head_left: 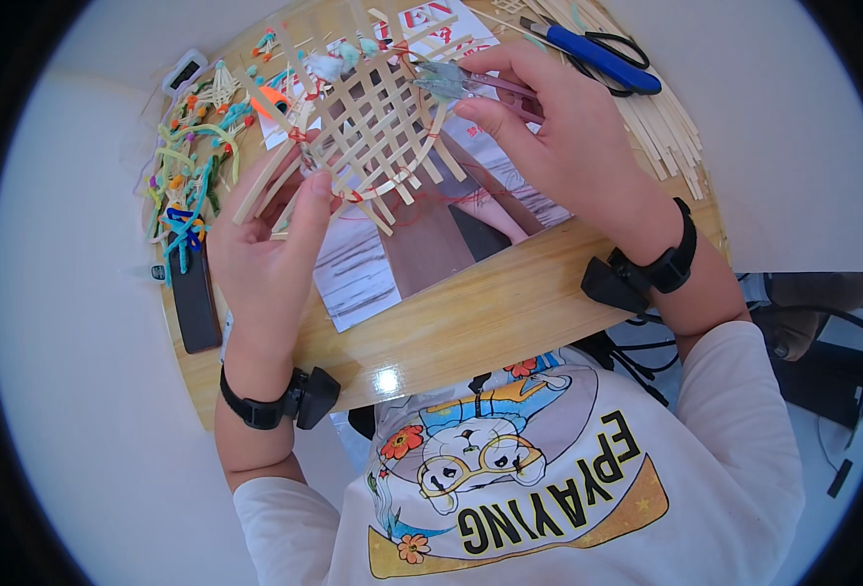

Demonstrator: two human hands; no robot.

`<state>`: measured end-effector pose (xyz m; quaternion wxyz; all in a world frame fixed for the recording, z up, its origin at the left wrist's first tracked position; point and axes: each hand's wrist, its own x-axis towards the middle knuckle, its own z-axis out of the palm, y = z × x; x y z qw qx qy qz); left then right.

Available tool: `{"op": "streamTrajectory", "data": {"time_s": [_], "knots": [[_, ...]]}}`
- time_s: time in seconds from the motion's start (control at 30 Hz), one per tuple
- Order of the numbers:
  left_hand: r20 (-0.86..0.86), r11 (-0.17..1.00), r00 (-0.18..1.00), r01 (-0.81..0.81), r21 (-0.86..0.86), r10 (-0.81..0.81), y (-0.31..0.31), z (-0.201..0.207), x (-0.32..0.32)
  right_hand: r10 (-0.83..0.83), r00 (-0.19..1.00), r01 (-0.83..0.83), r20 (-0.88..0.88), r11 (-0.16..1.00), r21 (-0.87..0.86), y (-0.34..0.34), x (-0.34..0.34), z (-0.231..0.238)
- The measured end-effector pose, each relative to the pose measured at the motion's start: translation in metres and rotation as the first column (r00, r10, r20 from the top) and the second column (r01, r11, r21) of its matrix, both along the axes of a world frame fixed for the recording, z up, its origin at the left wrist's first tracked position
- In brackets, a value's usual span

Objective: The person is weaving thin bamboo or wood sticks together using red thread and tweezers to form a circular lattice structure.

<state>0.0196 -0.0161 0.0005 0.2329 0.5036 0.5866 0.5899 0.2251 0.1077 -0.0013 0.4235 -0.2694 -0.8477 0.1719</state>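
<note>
My left hand (pixel 273 220) grips the left edge of a round woven bamboo-strip piece (pixel 378 117), thumb in front and fingers partly hidden behind it. Its pale strips cross in an open lattice, with loose ends sticking out past a bent hoop. Red thread (pixel 350 196) ties the hoop at several spots. Fluffy white and pale-blue tufts (pixel 327 66) sit along the far rim. At the right rim, my right hand (pixel 549 112) is closed around a small tool with pinkish, see-through handles (pixel 510 93). The tool's greyish tips touch or nearly touch the rim; its exact kind is unclear.
Printed sheets (pixel 353 283) lie beneath the weaving on the wooden table (pixel 422 337). Coloured pipe-cleaner pieces (pixel 197 161) crowd the left side, near a black phone-like slab (pixel 194 298). Far right are a blue-handled cutter (pixel 602 61), black-handled scissors (pixel 627 44) and bamboo strips (pixel 671 146).
</note>
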Motion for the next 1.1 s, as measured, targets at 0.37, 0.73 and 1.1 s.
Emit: {"op": "streamTrajectory", "data": {"time_s": [0.37, 0.73, 1.1], "knots": [[-0.022, 1.000, 1.000, -0.007, 0.005, 0.007, -0.002, -0.002, 0.000, 0.086, 0.990, -0.103, -0.113, 0.982, -0.161, 0.002, -0.002, -0.004], [-0.100, 1.000, 0.995, -0.016, 0.013, 0.017, -0.003, -0.005, -0.001, 0.130, 0.964, -0.232, -0.230, 0.833, -0.501, 0.004, 0.000, -0.001], [-0.161, 0.999, 0.987, -0.016, 0.050, 0.024, -0.004, -0.006, -0.002, 0.144, 0.955, -0.286, -0.258, 0.667, -0.688, 0.003, 0.001, 0.009]]}}
